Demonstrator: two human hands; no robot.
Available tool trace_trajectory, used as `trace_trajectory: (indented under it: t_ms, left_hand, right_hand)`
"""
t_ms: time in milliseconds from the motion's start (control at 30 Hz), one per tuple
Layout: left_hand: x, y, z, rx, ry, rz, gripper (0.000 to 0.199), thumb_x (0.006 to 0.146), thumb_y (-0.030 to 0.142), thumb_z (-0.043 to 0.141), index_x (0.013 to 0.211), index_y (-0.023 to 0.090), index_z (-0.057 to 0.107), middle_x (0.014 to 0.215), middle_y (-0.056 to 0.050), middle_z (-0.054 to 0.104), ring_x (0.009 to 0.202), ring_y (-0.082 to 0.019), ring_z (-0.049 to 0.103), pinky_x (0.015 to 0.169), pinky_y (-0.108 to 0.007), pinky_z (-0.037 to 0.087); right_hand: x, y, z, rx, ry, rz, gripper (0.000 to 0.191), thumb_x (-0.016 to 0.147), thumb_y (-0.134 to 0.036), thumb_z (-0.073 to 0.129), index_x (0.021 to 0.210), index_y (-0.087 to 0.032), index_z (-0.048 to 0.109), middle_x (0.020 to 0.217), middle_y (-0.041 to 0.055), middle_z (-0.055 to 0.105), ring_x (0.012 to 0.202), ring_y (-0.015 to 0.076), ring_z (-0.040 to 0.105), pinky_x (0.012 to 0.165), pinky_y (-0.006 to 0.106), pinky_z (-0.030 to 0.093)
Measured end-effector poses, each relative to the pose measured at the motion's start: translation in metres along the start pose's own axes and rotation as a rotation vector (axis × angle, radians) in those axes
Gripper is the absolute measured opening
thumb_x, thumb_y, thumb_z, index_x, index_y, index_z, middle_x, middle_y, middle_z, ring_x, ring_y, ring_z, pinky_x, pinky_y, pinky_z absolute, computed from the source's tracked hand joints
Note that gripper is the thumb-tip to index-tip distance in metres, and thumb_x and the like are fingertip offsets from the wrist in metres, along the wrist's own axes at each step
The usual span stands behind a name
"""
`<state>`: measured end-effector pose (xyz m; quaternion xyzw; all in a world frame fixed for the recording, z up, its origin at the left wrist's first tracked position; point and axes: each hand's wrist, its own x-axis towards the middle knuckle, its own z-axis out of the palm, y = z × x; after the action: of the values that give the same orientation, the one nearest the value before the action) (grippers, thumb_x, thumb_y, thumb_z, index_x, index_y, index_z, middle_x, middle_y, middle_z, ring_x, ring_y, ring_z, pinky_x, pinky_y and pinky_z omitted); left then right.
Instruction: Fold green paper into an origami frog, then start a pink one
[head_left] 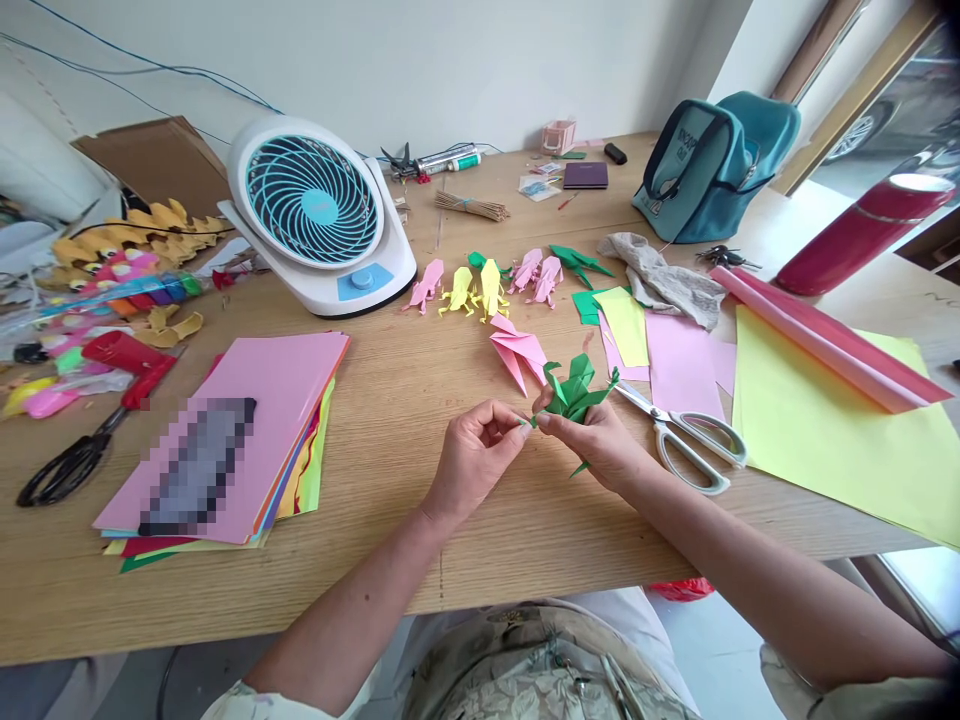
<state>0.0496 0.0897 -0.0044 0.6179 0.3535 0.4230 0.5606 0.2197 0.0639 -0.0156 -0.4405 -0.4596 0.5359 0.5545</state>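
A green folded-paper figure with several thin limbs is held above the table in front of me. My right hand grips its body from the right. With thumb and finger, my left hand pinches the tip of one narrow green limb. Just beyond my hands lies a pink partly folded paper piece. Farther back stand several finished paper figures, among them a yellow one, a pink one and a dark green one. White-handled scissors rest beside my right wrist.
A stack of coloured paper lies left, near black-handled scissors. Behind it stands a fan. To the right are yellow sheets, a rolled pink sheet, a grey cloth, a red bottle and a teal bag.
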Motion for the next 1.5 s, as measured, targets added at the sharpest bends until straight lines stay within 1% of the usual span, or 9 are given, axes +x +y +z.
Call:
trace_trajectory:
  t_ms: [167,267,400,533,733,900,1133,1367,1500]
  left_hand:
    - [0.001,-0.006,0.003,-0.174,0.048,-0.143,0.02,0.078,0.029,0.073,0.073,0.017,0.058,0.071,0.002,0.062,0.052,-0.005,0.043,0.046,-0.018,0.036]
    - [0.0,-0.006,0.005,-0.241,0.082,-0.178,0.025,0.076,0.032,0.076,0.076,0.018,0.055,0.067,0.005,0.055,0.052,-0.006,0.042,0.044,-0.017,0.034]
    - [-0.001,-0.001,0.007,-0.274,0.074,-0.175,0.028,0.077,0.033,0.076,0.089,0.018,0.057,0.075,0.004,0.052,0.057,-0.005,0.043,0.044,-0.015,0.034]
    - [-0.003,0.002,0.007,-0.225,0.014,-0.142,0.036,0.084,0.034,0.07,0.114,0.019,0.058,0.078,0.003,0.048,0.056,-0.005,0.038,0.044,-0.016,0.031]
    - [-0.002,0.002,0.003,-0.062,0.004,-0.056,0.029,0.09,0.029,0.062,0.116,0.019,0.057,0.079,0.002,0.045,0.059,-0.007,0.039,0.049,-0.019,0.033]
    - [-0.001,0.0,0.001,0.047,-0.039,0.011,0.024,0.093,0.023,0.055,0.116,0.018,0.056,0.081,0.001,0.045,0.068,-0.01,0.045,0.063,-0.022,0.041]
    - [-0.002,-0.001,0.0,0.263,0.002,0.16,0.023,0.095,0.018,0.05,0.117,0.02,0.057,0.084,0.0,0.05,0.071,-0.011,0.047,0.071,-0.024,0.042]
    - [0.002,0.002,-0.004,-0.068,-0.068,-0.046,0.018,0.088,0.027,0.063,0.104,0.02,0.061,0.071,0.004,0.042,0.058,-0.008,0.036,0.049,-0.018,0.031]
    - [0.001,0.001,-0.005,-0.178,-0.092,-0.114,0.017,0.087,0.031,0.064,0.102,0.022,0.065,0.072,0.004,0.042,0.057,-0.007,0.033,0.046,-0.017,0.027]
  right_hand:
    - [0.0,0.002,0.002,-0.012,-0.005,-0.045,0.023,0.078,-0.037,0.077,0.083,-0.021,0.062,0.08,-0.002,0.055,0.077,0.0137,0.049,0.074,0.029,0.039]
    - [0.0,0.002,0.003,-0.018,-0.018,-0.063,0.021,0.081,-0.037,0.075,0.082,-0.021,0.062,0.079,-0.0018,0.054,0.077,0.0137,0.048,0.074,0.029,0.039]
    - [0.0,0.001,0.005,-0.016,-0.014,-0.062,0.022,0.081,-0.038,0.075,0.08,-0.021,0.061,0.078,-0.0013,0.054,0.076,0.0142,0.047,0.072,0.029,0.039]
    - [0.001,0.002,0.007,0.0,-0.013,-0.05,0.024,0.077,-0.037,0.078,0.079,-0.021,0.061,0.078,-0.0016,0.053,0.076,0.014,0.047,0.074,0.029,0.039]
    - [0.001,0.003,0.006,0.024,-0.031,-0.007,0.025,0.078,-0.041,0.076,0.083,-0.02,0.063,0.078,-0.0021,0.053,0.074,0.0134,0.046,0.075,0.03,0.039]
    - [0.0,0.001,0.003,0.027,-0.03,0.053,0.027,0.078,-0.043,0.076,0.089,-0.02,0.066,0.081,-0.001,0.056,0.076,0.0139,0.048,0.075,0.03,0.039]
    - [0.002,-0.008,0.0,0.137,-0.051,0.176,0.037,0.083,-0.055,0.066,0.094,-0.02,0.07,0.098,0.0055,0.065,0.084,0.0165,0.054,0.076,0.031,0.043]
    - [0.006,-0.008,-0.012,0.051,-0.125,0.127,0.045,0.093,-0.061,0.051,0.103,-0.022,0.071,0.095,0.0048,0.065,0.083,0.0178,0.053,0.074,0.031,0.043]
    - [0.007,0.0,-0.017,-0.019,-0.157,0.119,0.046,0.093,-0.062,0.05,0.103,-0.022,0.07,0.086,0.0024,0.063,0.077,0.0162,0.05,0.072,0.029,0.041]
